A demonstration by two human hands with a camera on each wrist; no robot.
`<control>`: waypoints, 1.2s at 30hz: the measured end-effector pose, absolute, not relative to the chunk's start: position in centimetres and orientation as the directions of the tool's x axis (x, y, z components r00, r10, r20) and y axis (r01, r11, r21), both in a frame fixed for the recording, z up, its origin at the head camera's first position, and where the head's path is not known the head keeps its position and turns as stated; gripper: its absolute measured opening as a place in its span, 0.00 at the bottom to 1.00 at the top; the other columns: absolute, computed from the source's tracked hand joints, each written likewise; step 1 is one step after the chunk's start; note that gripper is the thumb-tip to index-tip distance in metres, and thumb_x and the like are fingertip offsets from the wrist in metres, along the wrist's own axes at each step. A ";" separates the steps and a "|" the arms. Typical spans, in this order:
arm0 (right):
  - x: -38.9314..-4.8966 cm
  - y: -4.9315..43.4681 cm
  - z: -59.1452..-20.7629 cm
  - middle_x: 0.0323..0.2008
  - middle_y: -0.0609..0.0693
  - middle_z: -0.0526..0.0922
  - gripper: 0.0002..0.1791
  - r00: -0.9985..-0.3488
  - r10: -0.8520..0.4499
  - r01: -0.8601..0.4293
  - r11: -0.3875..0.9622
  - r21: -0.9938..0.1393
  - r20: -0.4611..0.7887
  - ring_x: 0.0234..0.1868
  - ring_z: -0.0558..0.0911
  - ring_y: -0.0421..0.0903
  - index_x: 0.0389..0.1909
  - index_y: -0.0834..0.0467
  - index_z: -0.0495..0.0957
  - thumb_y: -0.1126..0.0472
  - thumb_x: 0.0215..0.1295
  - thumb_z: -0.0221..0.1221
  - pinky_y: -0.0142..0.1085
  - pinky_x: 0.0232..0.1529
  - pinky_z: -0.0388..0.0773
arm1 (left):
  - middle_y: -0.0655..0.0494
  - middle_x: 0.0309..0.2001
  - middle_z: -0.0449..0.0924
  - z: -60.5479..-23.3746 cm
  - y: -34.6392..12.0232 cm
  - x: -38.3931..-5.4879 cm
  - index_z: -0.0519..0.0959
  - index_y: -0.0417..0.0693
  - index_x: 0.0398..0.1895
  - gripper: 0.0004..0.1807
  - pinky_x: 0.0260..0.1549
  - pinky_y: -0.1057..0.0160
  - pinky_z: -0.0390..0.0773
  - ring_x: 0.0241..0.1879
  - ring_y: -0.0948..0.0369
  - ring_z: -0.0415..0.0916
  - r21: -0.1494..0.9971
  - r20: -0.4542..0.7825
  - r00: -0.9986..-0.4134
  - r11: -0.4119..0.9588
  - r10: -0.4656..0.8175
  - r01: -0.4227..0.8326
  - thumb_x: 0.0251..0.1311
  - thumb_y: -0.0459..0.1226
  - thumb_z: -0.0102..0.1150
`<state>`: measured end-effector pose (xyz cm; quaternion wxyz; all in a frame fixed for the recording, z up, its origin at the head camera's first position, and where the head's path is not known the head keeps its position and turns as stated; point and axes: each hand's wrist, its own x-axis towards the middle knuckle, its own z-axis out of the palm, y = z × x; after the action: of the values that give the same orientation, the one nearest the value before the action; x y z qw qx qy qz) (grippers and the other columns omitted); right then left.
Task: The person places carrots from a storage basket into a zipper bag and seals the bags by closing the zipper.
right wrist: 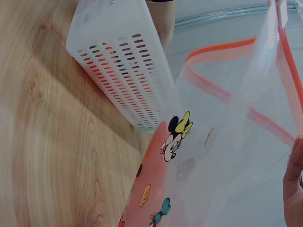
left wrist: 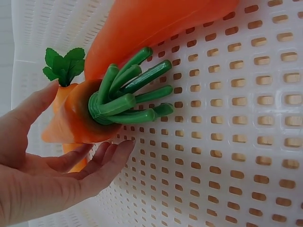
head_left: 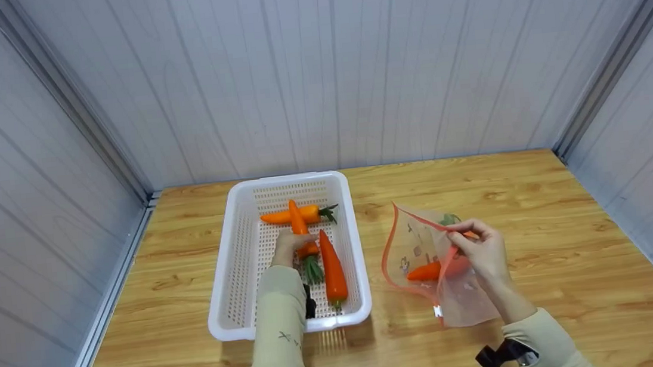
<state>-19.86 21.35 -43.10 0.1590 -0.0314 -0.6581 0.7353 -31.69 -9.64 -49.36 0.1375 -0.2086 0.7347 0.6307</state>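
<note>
In the head view my left hand (head_left: 292, 247) reaches into a white plastic basket (head_left: 223, 259), its fingers round an orange carrot (head_left: 298, 219) with a bunch of green stalks (left wrist: 123, 99). The left wrist view has thumb and fingers on opposite sides of it. A second carrot (head_left: 308, 213) with dark leaves lies crosswise behind. Alongside lies a large red-orange, pepper-shaped vegetable (head_left: 333, 270) with a short stem. My right hand (head_left: 486, 252) pinches the orange-trimmed edge of a clear zip bag (head_left: 470, 307), whose mouth gapes toward the basket. Inside the bag is an orange carrot (head_left: 425, 272).
A wood-grain table (head_left: 579, 255) carries both basket and bag, with bare wood between them. Pale panel walls (head_left: 316, 76) enclose the back and both sides. A white slider (head_left: 437, 311) sits at the bag's near corner.
</note>
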 end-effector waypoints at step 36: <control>-20.1 21.5 -43.5 0.23 0.52 0.78 0.04 -0.951 0.265 -0.178 -0.056 -0.982 0.157 0.17 0.73 0.40 0.30 0.71 0.77 0.76 0.52 0.57 0.30 0.19 0.74 | 0.43 0.40 0.72 -44.5 -9.2 -31.1 0.70 0.34 0.47 0.24 0.37 0.58 0.75 0.34 0.54 0.71 0.857 -0.309 -0.930 0.365 -0.202 -0.364 0.46 0.36 0.62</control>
<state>-20.13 21.47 -43.48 0.1526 -0.0324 -0.6699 0.7259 -31.07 -9.20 -44.49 0.0755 -0.1718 0.8228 0.5364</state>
